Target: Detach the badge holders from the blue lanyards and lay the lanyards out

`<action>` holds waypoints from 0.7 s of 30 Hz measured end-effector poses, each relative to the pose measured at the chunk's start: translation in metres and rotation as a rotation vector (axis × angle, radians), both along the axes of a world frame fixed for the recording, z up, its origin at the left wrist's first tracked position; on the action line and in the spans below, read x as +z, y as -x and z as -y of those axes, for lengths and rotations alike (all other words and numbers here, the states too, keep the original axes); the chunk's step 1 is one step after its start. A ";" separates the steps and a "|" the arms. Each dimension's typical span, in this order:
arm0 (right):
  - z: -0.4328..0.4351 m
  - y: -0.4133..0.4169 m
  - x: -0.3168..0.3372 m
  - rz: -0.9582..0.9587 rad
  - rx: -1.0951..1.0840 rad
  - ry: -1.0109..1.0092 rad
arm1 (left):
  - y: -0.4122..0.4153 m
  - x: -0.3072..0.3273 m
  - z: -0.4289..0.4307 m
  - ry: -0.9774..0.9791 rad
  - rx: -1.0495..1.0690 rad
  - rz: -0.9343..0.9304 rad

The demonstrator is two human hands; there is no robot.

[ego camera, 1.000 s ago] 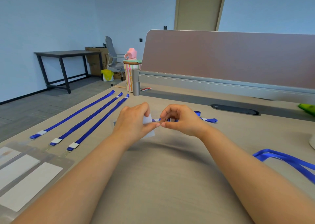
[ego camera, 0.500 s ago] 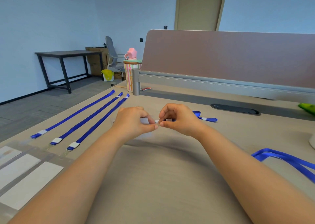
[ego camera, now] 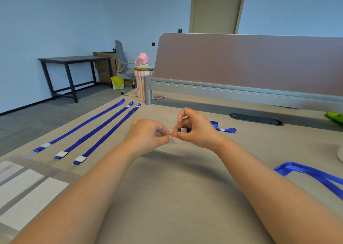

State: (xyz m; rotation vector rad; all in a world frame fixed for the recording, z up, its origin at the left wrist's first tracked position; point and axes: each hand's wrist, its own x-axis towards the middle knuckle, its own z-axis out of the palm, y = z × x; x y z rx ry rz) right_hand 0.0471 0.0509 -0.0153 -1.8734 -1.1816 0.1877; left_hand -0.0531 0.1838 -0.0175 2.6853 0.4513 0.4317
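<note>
Head view: we see both hands meet over the middle of the bench [ego camera: 176, 197], fingertips nearly touching. Our left hand [ego camera: 148, 135] is curled, thumb and forefinger pinching the top edge of a clear badge holder [ego camera: 173, 141], whose lower corner shows beneath the fingers, just above the bench. Our right hand [ego camera: 197, 130] pinches the clip end of a blue lanyard [ego camera: 227, 130], with a small white piece showing inside the curled fingers. The strap of that lanyard trails out behind the right hand and lies flat on the bench. We cannot tell whether the clip is free of the holder, as the join is hidden between the fingertips.

To the left, three more lanyards [ego camera: 95, 129] lie straight and side by side, apart from one another, their white-tagged ends nearest us. Beside those ends, at the near left corner, a row of detached badge holders [ego camera: 31, 203] lies flat with white cards inside. At the right edge another looped lanyard [ego camera: 311, 173] rests on the bench, well apart from the hands. A striped cup [ego camera: 142, 84] stands at the far end beside the divider panel [ego camera: 250, 61].
</note>
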 end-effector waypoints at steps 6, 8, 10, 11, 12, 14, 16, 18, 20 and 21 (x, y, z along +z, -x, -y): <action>-0.002 0.003 0.002 0.067 -0.004 -0.036 | 0.000 0.003 0.001 0.078 0.035 0.058; -0.002 0.004 0.003 0.082 -0.003 -0.048 | 0.000 0.004 0.002 0.087 0.036 0.083; -0.003 0.004 0.002 0.084 -0.004 -0.057 | 0.001 0.005 0.003 0.094 0.034 0.105; -0.003 0.004 0.002 0.083 -0.003 -0.057 | 0.001 0.005 0.003 0.102 0.028 0.109; -0.003 0.003 0.001 0.082 0.003 -0.054 | 0.002 0.006 0.003 0.111 0.013 0.105; -0.002 0.001 0.002 0.093 0.039 -0.039 | 0.004 0.007 0.002 0.125 -0.040 0.080; 0.000 -0.003 0.003 0.124 0.074 0.012 | 0.007 0.010 -0.001 0.133 -0.079 0.069; 0.004 -0.008 0.004 0.169 0.082 0.087 | 0.010 0.017 -0.004 0.187 -0.083 0.104; 0.006 -0.013 0.003 0.244 0.033 0.132 | 0.014 0.025 -0.007 0.301 -0.086 0.155; 0.005 -0.015 0.002 0.279 -0.016 0.122 | 0.016 0.028 -0.008 0.362 -0.092 0.164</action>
